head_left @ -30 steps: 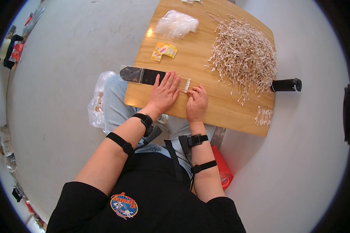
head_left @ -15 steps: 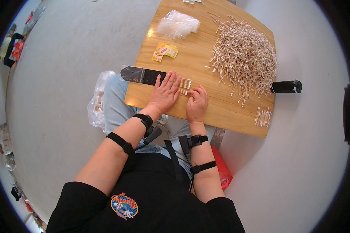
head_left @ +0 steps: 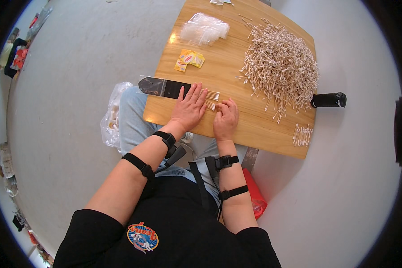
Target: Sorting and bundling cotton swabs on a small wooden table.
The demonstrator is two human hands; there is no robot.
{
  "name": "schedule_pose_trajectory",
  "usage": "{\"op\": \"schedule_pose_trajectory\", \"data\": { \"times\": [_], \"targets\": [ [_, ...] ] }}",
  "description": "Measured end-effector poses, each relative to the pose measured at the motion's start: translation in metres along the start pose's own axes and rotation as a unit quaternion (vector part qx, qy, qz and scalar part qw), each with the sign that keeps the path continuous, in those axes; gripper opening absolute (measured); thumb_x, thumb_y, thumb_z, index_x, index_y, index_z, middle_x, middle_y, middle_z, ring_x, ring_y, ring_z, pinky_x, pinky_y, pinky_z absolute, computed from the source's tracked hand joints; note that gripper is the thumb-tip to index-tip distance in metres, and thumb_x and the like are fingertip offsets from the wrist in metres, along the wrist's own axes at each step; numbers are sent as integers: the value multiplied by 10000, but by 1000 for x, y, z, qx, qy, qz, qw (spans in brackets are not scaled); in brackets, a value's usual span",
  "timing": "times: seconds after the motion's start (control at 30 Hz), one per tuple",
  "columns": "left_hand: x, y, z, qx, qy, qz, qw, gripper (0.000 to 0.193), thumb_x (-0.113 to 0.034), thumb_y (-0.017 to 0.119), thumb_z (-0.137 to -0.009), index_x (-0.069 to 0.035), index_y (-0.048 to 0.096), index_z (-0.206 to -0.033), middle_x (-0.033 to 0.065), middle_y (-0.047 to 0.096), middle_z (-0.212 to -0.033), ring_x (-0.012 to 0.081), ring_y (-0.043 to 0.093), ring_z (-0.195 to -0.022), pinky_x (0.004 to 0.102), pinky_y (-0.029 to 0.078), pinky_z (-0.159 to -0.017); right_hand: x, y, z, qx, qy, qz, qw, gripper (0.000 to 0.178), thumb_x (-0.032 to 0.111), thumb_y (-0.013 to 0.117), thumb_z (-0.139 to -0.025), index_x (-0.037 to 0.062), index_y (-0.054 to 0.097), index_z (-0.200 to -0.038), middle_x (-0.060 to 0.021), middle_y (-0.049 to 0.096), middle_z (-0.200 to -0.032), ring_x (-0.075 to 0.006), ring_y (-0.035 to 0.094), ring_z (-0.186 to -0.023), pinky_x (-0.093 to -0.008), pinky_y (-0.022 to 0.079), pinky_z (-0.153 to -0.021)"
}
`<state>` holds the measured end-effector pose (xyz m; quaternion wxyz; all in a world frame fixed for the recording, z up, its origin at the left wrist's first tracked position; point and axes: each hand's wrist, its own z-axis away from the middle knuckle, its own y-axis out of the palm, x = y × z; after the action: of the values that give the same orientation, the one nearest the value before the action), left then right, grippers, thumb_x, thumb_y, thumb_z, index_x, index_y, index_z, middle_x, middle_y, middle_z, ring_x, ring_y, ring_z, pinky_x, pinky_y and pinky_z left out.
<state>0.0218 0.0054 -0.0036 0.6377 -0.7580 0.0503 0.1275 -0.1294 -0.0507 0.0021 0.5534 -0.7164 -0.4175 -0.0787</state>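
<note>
A pale grey floor [head_left: 85, 53] spreads all round, its left margin lined with clutter too bent and small to make out. On it stands a light wooden table [head_left: 230, 80], its far end cut off. A heap of cotton swabs [head_left: 281, 62] covers its far right. A red object [head_left: 253, 194] is partly hidden behind the right forearm. The left hand [head_left: 190, 108] lies flat, fingers extended and grasping nothing, hiding much of a small swab row [head_left: 213, 95] at the near left. The right hand [head_left: 226, 119] curls at the row's right end; whether it pinches a swab I cannot tell. Clear bags [head_left: 205, 29] lie far left; a black strip [head_left: 176, 89] runs partly under the left hand.
</note>
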Motion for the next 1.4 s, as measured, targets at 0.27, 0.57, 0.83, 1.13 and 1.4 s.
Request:
{"op": "schedule_pose_trajectory", "data": {
  "times": [0.27, 0.57, 0.83, 1.13, 1.4],
  "targets": [
    [0, 3, 0, -3, 2, 4, 1000, 572, -356, 461, -990, -114, 381, -1502, 125, 306, -1586, 255, 245, -1483, 506, 131, -1198, 5, -1, -2, -13, -2, 7, 1000, 287, 7, 596, -777, 88, 691, -1036, -106, 600, -1107, -329, 541, -1188, -447, 411, -1017],
    [0, 1, 0, 2, -2, 1, 1000, 571, -358, 461, -991, -117, 382, -1503, 121, 302, -1589, 247, 243, -1485, 505, 130, -1197, 6, -2, -4, 16, -2, 33, 999, 309, 23, 600, -792, 97, 684, -1080, -108, 587, -1134, -317, 536, -1183, -444, 411, -1010],
    [0, 1, 1, -2, -1, 2, 1000, 576, -363, 461, -990, -116, 380, -1504, 118, 293, -1594, 246, 237, -1487, 505, 127, -1197, 10, 1, -4, 15, 3, 71, 997, 300, 75, 608, -841, 108, 662, -1135, -108, 579, -1188, -314, 528, -1180, -443, 406, -1004],
    [0, 2, 0, 2, -4, 1, 1000, 577, -364, 459, -989, -112, 379, -1501, 120, 293, -1593, 249, 243, -1485, 510, 143, -1193, 7, 2, -4, 44, 14, 76, 996, 422, 151, 589, -874, 71, 568, -1288, -131, 542, -1320, -316, 465, -1287, -463, 355, -1074],
    [-1, 0, 0, 20, -9, 4, 1000, 577, -379, 452, -989, -113, 385, -1496, 122, 292, -1593, 249, 248, -1483, 520, 152, -1191, 5, 6, -10, 155, -85, 144, 974, 565, 250, 518, -944, 1, 417, -1442, -177, 421, -1497, -322, 336, -1429, -521, 206, -1180]
  ]
}}
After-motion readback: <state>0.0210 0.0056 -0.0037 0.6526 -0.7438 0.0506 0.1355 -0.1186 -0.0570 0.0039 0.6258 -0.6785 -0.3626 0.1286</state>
